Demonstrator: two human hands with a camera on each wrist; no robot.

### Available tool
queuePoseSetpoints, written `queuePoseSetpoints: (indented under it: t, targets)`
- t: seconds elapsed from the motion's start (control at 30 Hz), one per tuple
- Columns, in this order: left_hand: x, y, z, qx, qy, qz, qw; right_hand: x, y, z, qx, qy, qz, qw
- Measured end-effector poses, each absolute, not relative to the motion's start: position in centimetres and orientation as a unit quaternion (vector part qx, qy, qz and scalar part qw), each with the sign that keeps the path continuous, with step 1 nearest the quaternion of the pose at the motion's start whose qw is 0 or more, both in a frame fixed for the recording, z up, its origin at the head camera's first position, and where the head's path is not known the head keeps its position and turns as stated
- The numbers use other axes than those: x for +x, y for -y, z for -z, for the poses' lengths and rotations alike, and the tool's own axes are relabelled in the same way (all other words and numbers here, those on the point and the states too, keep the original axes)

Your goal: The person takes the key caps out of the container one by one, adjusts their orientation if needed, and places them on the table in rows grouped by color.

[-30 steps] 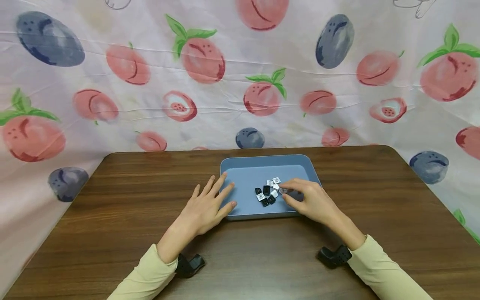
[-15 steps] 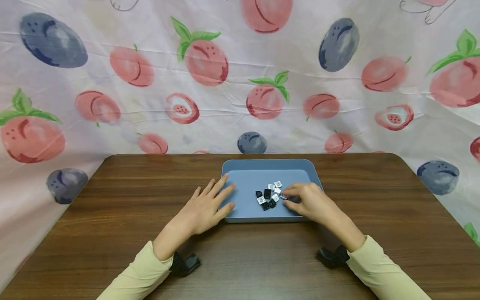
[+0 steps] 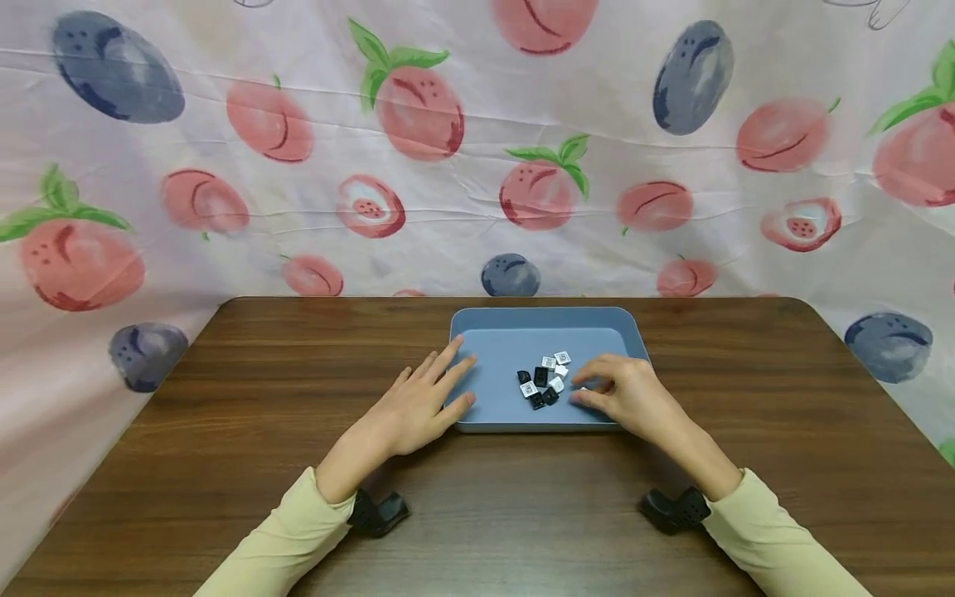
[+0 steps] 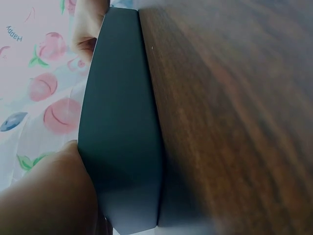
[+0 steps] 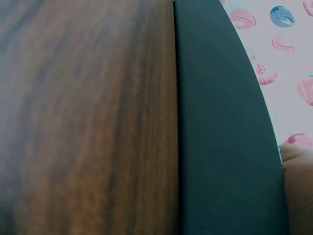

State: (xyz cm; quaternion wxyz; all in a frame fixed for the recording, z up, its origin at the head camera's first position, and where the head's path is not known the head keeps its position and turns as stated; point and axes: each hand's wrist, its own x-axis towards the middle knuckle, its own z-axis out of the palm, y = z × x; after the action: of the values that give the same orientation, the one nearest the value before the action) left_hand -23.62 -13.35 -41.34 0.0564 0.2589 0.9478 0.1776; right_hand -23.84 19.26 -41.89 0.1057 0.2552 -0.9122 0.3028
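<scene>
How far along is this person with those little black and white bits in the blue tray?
Nothing looks sorted yet: the small pieces sit in one mixed cluster inside the blue tray. In hand: the right hand has its fingertips curled at the cluster's edge; whether it pinches one is unclear. The left hand rests flat on the tray's rim. All pieces remain.

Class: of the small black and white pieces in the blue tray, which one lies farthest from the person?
The small white square piece at the cluster's far right corner; every other piece in the blue plastic tray lies nearer the person.
</scene>
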Motion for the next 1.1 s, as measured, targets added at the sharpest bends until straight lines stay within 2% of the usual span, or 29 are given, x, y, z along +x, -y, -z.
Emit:
queuePoseSetpoints:
  t: [0.27, 0.57, 0.83, 0.93, 1.1]
  targets:
    - [-23.5, 13.6, 41.3, 0.257, -0.948, -0.181, 0.049, -23.8, -19.2, 41.9, 0.258, 0.907, -0.317, 0.096]
    - [-23.8, 13.4, 41.4, 0.260, -0.946, -0.186, 0.053, -23.7, -19.4, 41.6, 0.205, 0.923, -0.319, 0.057]
    - [-23.8, 13.3, 41.6, 0.264, -0.940, -0.208, 0.049, -23.8, -19.8, 41.3, 0.217, 0.920, -0.324, 0.047]
    - [-23.8, 13.4, 41.9, 0.266, -0.938, -0.218, 0.041, -23.8, -19.7, 41.6, 0.224, 0.913, -0.335, 0.066]
    - [-23.8, 13.6, 43.0, 0.276, -0.932, -0.235, 0.006, -23.6, -19.4, 42.0, 0.254, 0.891, -0.347, 0.142]
